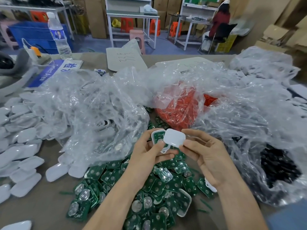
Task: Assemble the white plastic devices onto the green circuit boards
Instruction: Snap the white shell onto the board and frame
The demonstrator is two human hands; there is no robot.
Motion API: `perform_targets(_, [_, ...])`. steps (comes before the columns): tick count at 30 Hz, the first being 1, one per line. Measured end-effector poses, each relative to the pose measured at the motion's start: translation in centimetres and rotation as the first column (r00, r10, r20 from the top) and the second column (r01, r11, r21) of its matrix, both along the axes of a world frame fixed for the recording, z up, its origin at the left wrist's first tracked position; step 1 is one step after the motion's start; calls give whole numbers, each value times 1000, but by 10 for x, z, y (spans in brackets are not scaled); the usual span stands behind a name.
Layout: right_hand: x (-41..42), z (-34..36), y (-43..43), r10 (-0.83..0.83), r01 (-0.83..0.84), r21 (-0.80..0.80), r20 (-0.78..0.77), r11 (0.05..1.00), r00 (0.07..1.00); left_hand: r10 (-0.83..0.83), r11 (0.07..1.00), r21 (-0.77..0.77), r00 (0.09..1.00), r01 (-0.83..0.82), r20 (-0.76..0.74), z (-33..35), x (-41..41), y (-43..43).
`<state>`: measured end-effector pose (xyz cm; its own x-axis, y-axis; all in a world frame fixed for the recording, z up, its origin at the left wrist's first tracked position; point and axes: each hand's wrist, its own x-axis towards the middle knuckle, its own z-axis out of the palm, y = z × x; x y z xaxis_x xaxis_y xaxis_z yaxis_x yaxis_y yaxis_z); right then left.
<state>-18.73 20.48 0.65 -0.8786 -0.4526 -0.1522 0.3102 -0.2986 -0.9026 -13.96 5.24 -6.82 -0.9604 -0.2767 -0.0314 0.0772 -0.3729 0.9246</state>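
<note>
My left hand (149, 154) holds a white plastic shell with a green circuit board (157, 136) seated in it, thumb resting on the board. My right hand (206, 155) pinches a white plastic cover (173, 137) between thumb and fingers, its left edge overlapping the shell. Under both forearms lies a heap of loose green circuit boards (156, 185) with round metal contacts. Another white shell holding a board (183, 202) lies on that heap. Finished white devices (25, 163) are spread over the left of the table.
Crumpled clear plastic bags (93, 113) cover the middle and right of the table; one holds red parts (181, 112), another black parts (277, 166). A water bottle (59, 35) and a blue "Defect Area" sign (48, 72) stand far left. A person sits at a bench behind.
</note>
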Motion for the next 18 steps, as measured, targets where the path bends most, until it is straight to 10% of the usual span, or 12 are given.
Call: perform_targets(18, [-3,1,2,6,-9,55,49,998,999,-42,997,68,999,43,-12,32,18,5])
